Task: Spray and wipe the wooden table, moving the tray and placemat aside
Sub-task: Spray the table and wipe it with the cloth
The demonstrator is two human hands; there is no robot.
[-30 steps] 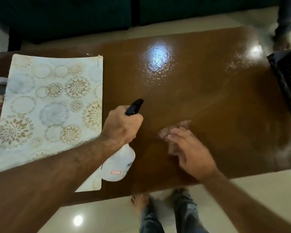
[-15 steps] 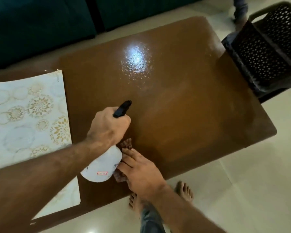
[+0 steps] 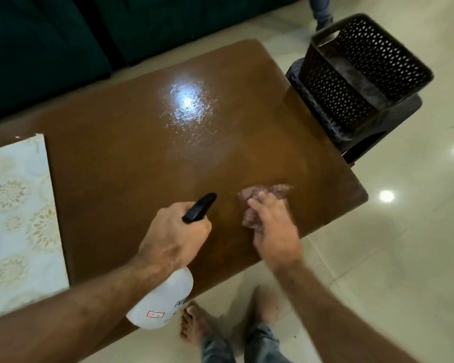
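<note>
Wooden table [image 3: 131, 163], wiping step: my right hand [image 3: 271, 231] presses cloth [image 3: 262, 195] flat-fingered, my left hand [image 3: 173, 237] grips spray bottle [image 3: 163, 302]; next, I'd wipe toward placemat [image 3: 16, 218]

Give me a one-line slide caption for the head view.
Left hand grips white plastic spray bottle; right hand presses pinkish cloth on glossy brown wooden table.

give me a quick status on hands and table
Left hand grips spray bottle. Right hand presses cloth on wet table. Placemat still on left end.
</note>
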